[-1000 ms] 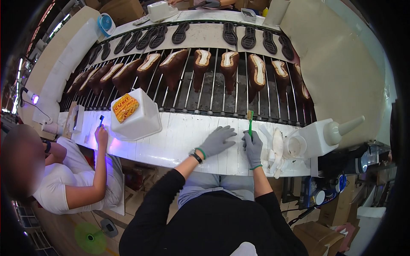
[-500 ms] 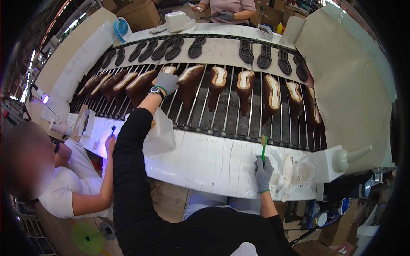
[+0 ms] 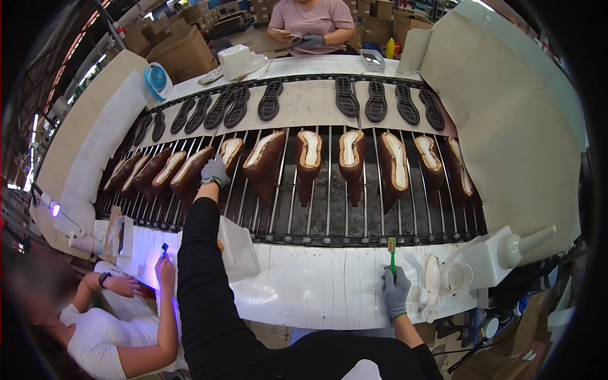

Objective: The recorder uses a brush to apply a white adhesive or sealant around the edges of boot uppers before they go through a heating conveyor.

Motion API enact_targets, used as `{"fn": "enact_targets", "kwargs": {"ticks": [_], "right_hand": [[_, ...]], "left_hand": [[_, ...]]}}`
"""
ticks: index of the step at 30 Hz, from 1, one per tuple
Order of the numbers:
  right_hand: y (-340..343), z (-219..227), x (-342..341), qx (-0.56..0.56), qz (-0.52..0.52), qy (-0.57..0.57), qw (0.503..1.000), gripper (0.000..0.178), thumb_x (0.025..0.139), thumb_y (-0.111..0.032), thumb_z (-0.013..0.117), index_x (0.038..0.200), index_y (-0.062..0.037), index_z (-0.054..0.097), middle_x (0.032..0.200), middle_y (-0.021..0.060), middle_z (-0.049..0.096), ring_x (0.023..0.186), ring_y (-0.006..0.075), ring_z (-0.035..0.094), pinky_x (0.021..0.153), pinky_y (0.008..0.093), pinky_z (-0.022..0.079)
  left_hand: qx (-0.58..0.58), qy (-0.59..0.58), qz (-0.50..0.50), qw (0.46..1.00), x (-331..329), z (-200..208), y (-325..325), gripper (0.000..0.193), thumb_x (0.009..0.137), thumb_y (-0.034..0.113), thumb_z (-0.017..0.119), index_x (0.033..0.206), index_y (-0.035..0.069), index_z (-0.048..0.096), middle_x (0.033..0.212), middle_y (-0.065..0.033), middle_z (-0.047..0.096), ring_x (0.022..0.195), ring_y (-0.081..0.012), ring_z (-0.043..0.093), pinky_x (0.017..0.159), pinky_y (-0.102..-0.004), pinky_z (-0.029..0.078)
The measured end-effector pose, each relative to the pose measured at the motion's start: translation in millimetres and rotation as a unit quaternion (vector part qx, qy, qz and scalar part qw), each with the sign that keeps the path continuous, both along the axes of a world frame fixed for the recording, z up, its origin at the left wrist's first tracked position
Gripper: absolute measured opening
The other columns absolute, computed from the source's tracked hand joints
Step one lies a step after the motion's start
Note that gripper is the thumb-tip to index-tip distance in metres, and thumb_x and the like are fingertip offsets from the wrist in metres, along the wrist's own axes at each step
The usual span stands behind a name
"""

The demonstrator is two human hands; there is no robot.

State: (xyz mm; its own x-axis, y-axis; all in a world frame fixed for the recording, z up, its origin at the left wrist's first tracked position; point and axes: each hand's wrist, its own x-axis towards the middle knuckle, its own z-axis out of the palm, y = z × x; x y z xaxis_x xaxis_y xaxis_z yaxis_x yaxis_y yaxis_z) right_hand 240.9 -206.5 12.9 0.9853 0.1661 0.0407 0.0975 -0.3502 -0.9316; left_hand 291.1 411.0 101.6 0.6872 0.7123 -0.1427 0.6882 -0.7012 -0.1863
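Observation:
In my right hand is a green-handled brush, gripped upright with its bristles up, over the white front ledge. My left hand, in a grey glove, reaches across the rack and grips the near side of a brown shoe upper. That upper stands sole side up, its pale underside showing; my hand hides its lower part. Other brown uppers stand in a row along the metal rods. Behind them, dark rubber soles lie on a pale strip.
On the ledge are a white plastic container, a round cup and a white bottle with a spout. At left a seated person holds a small brush. Across the rack stands another person.
The view has tilted upward, so the rack sits lower. My left hand has drawn toward the near side of the upper. The right hand still holds the brush.

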Motion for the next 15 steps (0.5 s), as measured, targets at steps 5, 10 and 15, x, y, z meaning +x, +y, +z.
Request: {"fn": "enact_targets", "kwargs": {"ticks": [5,10,15], "right_hand": [[-1,-3,1,-0.011,-0.006,0.004,1.0,0.014,0.096,-0.013,0.06,0.096,-0.0009,0.066,0.067,0.0075,0.063,0.057,0.0163,0.06,0.055,0.0322,0.047],[-2,-4,3,-0.026,0.007,-0.008,1.0,0.014,0.096,-0.013,0.059,0.096,-0.0011,0.066,0.07,0.0109,0.064,0.061,0.0218,0.063,0.059,0.0351,0.048],[-2,-2,4,-0.052,0.0,-0.005,0.999,0.015,0.096,-0.015,0.06,0.098,-0.0018,0.066,0.071,0.0108,0.065,0.062,0.022,0.064,0.059,0.0352,0.049]], "left_hand": [[0.011,-0.079,-0.002,0.997,-11,7,4,0.083,0.067,0.034,0.084,0.136,0.007,0.048,0.122,-0.0235,0.06,0.113,-0.037,0.064,0.095,-0.0437,0.054],[0.043,-0.148,-0.04,0.987,2,52,14,0.066,0.063,0.037,0.081,0.118,0.005,0.063,0.107,-0.0211,0.07,0.102,-0.0356,0.068,0.091,-0.0445,0.053],[-0.007,-0.235,-0.04,0.971,12,113,4,0.063,0.059,0.043,0.083,0.107,0.006,0.066,0.11,-0.0196,0.071,0.106,-0.0359,0.067,0.092,-0.0437,0.053]]}}
